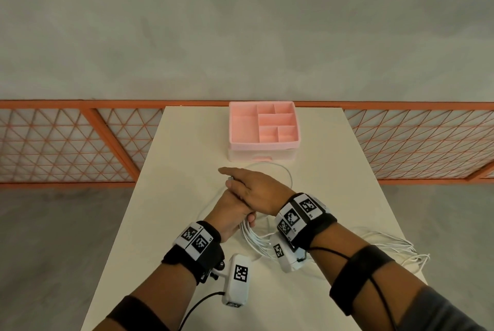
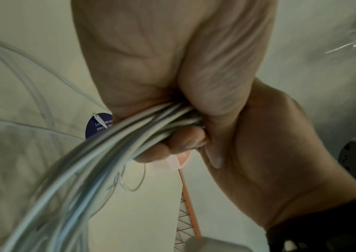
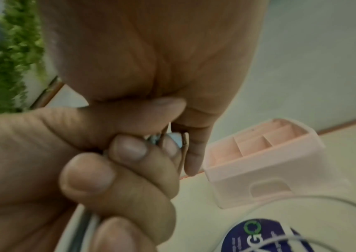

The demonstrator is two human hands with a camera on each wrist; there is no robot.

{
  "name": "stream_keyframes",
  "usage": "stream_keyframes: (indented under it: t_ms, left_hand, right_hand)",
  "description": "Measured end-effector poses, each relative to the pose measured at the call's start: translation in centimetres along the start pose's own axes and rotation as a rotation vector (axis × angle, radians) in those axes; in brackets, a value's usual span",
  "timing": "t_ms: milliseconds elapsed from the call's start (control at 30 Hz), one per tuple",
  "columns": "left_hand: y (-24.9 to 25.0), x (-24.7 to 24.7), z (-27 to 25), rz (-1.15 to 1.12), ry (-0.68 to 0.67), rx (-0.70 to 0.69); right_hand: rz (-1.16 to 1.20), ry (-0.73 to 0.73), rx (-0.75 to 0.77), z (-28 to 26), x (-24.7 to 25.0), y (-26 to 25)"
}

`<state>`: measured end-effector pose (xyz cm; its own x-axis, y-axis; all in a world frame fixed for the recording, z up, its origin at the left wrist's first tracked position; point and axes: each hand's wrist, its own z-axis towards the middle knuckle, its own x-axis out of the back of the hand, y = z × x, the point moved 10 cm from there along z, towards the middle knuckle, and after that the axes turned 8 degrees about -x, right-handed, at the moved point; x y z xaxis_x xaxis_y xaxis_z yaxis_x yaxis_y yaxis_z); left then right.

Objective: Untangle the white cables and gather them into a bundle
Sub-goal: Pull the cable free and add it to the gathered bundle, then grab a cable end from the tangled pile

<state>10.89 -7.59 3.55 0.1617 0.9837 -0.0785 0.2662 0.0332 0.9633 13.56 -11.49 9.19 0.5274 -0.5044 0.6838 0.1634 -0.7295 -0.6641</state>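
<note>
Several white cables (image 1: 251, 237), seemingly gripped.

The place looks like a staged recording area inside an office or a commercial building, not a home. A plain cream counter (image 1: 187, 143) stands alone against an orange railing (image 1: 80, 143) with a triangle mesh, and behind it is bare grey concrete floor. On the counter stands only a pink compartment organizer (image 1: 263, 127). A round blue sticker (image 2: 98, 126) has words about keeping a pantry clean. Some greenery (image 3: 4, 68) is at one edge.
</note>
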Motion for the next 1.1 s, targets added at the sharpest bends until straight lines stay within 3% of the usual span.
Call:
stream_keyframes:
  t_ms: [200,400,500,600,733,867,967,1100]
  left_hand:
    - [-0.8,0.6,0.5,0.029,0.080,0.025]
    - [-0.2,0.6,0.4,0.020,0.114,-0.009]
    - [0.1,1.1,0.6,-0.159,0.151,-0.029]
    - [0.6,1.6,0.8,-0.390,0.187,-0.026]
    - [0.2,2.3,0.8,-0.458,0.222,0.042]
    - [0.8,4.3,0.2,-0.256,0.370,-0.128]
    - [0.2,6.2,-0.5,-0.128,0.471,-0.171]
    - [-3.0,4.7,-0.8,-0.127,0.288,-0.006]
  right_hand:
    - [0.153,0.119,-0.031,0.3,0.7,1.7]
    - [0.366,0.131,-0.007,-0.1,0.7,2.2]
    - [0.587,0.218,0.013,-1.0,0.8,2.6]
    - [0.723,0.131,-0.046,-1.1,-1.8,4.0]
    - [0.672,-0.003,-0.054,-1.0,-4.7,4.8]
    - [0.307,0.076,-0.053,-0.9,-3.7,5.0]
    - [0.244,0.071,-0.093,-0.4,-4.2,5.0]
    - [0.195,0.062,-0.081,-0.3,-6.1,4.5]
